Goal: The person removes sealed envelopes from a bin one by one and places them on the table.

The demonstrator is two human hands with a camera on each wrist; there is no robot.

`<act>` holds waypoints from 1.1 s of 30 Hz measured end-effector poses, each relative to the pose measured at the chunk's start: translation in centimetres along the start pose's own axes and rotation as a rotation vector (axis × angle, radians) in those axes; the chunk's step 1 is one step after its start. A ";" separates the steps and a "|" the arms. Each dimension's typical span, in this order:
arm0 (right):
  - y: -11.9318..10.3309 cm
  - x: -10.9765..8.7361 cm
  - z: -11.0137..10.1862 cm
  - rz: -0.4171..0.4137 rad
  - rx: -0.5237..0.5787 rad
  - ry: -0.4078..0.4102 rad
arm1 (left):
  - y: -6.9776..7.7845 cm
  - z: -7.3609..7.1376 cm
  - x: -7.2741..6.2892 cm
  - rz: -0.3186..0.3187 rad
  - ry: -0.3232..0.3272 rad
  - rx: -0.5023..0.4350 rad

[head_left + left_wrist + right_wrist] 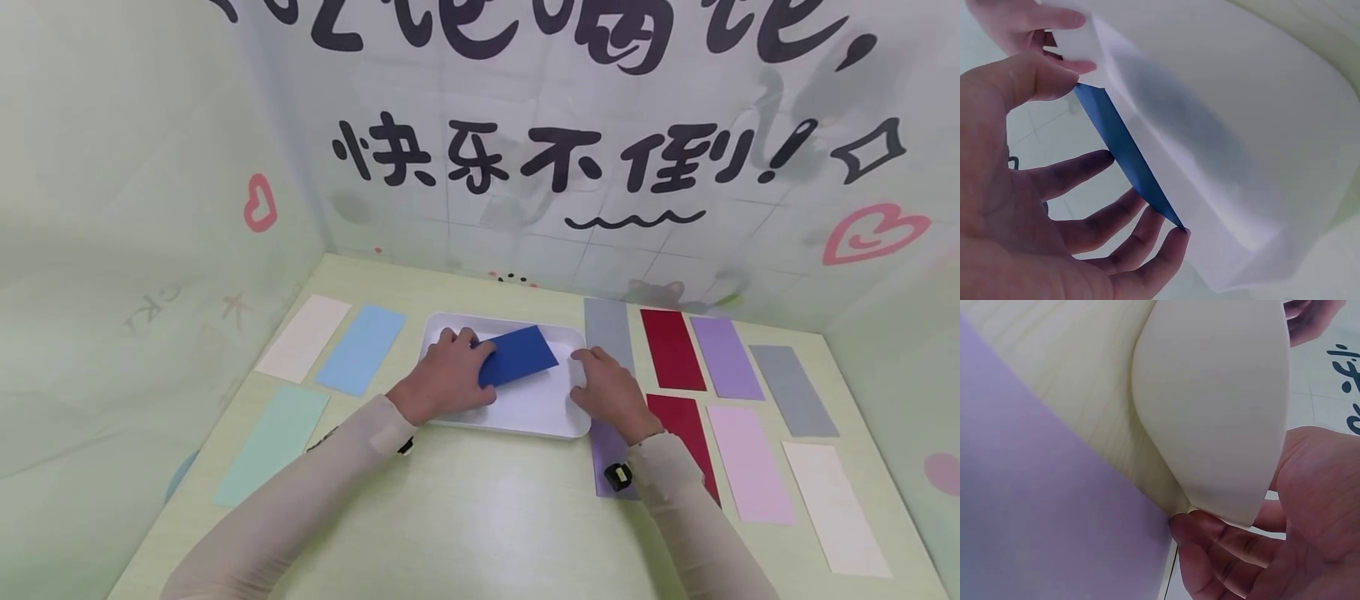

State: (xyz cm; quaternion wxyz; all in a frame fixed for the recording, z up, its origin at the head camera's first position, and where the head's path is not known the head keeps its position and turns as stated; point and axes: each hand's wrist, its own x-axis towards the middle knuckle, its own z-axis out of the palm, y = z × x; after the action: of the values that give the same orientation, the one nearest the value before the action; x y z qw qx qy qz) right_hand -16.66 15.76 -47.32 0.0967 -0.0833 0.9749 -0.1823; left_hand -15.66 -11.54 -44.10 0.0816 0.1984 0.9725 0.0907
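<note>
A white tray (510,427) rests on the table, with a dark blue card (522,357) tilted above its inside. My left hand (450,377) holds this card by its edges, thumb at one end and fingertips along the other side, as the left wrist view (1124,150) also shows. The tray's right end is gripped by my right hand (611,392). In the right wrist view the right fingers (1210,547) curl at the corner of the tray (1216,406), and part of the thumb is hidden behind its wall.
To the left lie cream (303,337), light blue (362,350) and mint (273,446) cards. Right of the tray are grey-blue (609,325), purple (606,458), red (672,350), lilac (726,358), pink (750,467) and several other cards. A printed cloth wall (465,225) stands behind the table.
</note>
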 end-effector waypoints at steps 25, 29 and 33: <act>0.8 1.5 -0.7 0.033 0.045 -0.020 | -5.2 -0.8 -10.4 -0.221 0.233 -0.180; 1.1 1.8 -1.0 0.046 0.056 -0.029 | -5.5 0.2 -12.3 -0.288 0.214 -0.201; 1.3 1.9 -1.1 0.045 0.060 -0.025 | -5.4 1.3 -13.9 -0.346 0.160 -0.208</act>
State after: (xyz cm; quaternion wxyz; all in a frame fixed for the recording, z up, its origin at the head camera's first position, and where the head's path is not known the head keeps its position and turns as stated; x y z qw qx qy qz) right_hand -18.91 16.99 -47.06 0.1155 -0.0607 0.9694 -0.2081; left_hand -4.78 -21.79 -44.73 0.0386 0.0114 0.9809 0.1904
